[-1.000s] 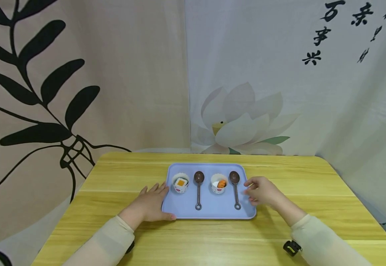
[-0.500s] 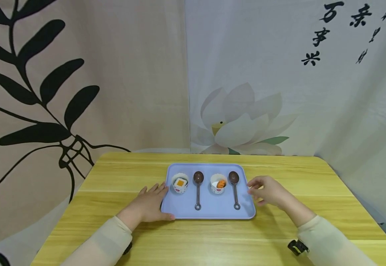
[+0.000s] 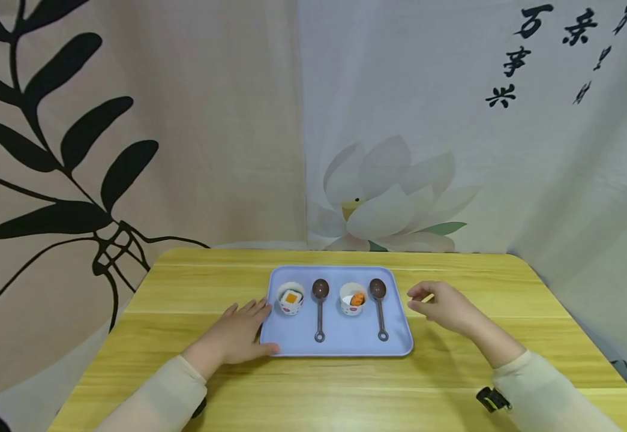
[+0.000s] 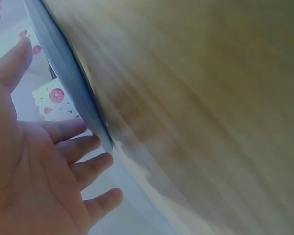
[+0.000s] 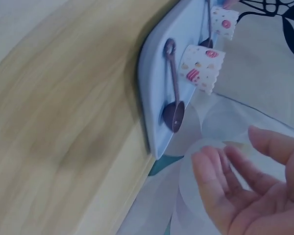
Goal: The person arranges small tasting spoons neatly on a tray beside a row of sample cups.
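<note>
A lilac-blue tray (image 3: 340,347) lies on the table. It holds two small patterned paper cups and two brown spoons. The left cup (image 3: 290,309) contains a white piece with an orange square, and the right cup (image 3: 352,310) an orange piece. One spoon (image 3: 320,290) lies between the cups, the other spoon (image 3: 378,290) right of them, bowls toward the back. My left hand (image 3: 232,336) rests against the tray's left edge, fingers spread and fairly straight. Just right of the tray, apart from it, my right hand (image 3: 447,309) hovers with loosely bent fingers, holding nothing.
The light wooden table (image 3: 313,390) extends around the tray on every side. Behind it hangs a curtain (image 3: 237,150) printed with dark leaves, a pale lotus and black characters. A black band (image 3: 492,399) sits at the right sleeve.
My right hand has drawn away from the tray's right edge, moving right and slightly up. My left hand stays at the left edge. The view has shifted a little.
</note>
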Available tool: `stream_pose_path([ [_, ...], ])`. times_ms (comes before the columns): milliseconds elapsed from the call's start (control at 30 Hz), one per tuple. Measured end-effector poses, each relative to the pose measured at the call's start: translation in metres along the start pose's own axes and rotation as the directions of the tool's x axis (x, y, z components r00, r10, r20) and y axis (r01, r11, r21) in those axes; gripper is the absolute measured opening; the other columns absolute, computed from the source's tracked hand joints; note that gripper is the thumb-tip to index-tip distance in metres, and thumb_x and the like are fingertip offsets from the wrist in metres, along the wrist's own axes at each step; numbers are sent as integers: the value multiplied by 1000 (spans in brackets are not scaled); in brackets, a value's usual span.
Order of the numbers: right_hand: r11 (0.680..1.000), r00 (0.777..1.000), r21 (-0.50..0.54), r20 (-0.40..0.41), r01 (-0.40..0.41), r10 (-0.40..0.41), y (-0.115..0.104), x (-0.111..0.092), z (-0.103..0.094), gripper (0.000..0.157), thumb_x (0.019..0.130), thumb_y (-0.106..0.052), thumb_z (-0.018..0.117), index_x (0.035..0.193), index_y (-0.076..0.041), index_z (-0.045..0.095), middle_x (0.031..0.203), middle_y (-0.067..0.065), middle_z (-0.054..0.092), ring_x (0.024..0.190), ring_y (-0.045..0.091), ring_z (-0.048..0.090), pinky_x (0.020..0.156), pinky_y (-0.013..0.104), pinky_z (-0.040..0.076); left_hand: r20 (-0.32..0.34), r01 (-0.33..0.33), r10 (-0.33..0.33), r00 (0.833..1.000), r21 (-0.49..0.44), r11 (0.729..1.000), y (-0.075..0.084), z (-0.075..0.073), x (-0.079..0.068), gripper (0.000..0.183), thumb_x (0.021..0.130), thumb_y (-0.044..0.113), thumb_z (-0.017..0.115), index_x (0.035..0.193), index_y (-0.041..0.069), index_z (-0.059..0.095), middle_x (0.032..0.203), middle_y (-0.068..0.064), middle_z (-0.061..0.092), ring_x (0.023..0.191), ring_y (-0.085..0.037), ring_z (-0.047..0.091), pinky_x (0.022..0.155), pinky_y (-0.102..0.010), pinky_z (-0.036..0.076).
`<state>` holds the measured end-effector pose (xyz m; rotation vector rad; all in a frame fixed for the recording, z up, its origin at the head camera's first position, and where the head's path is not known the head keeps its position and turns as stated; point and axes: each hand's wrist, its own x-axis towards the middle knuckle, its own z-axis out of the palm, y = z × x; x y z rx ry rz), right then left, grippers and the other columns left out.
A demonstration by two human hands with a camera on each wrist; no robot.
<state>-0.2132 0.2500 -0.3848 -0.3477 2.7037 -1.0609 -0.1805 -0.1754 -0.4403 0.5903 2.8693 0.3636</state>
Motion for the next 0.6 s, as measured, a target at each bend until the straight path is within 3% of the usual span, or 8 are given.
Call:
stream_pose_path([
  [167, 983, 992, -155, -68, 98, -110, 5, -1, -4, 21, 96, -17, 68, 112, -4, 70, 101, 3, 70, 85, 17, 66, 72, 34, 54, -35, -46, 47, 998, 22, 999, -3, -2, -5, 90, 90, 65, 61, 150, 0, 43, 158, -17, 37, 145, -41, 32, 116, -63, 19],
  [600, 953, 963, -226, -133, 200, -233, 11, -8, -10, 22, 95, -18, 70, 113, -5, 70, 108, 4, 70, 94, 22, 67, 77, 39, 58, -183, -127, 141, 973, 90, 988, -15, -5, -21, 79, 91, 57, 66, 144, 1, 51, 147, -16, 52, 137, -37, 46, 115, -59, 26],
])
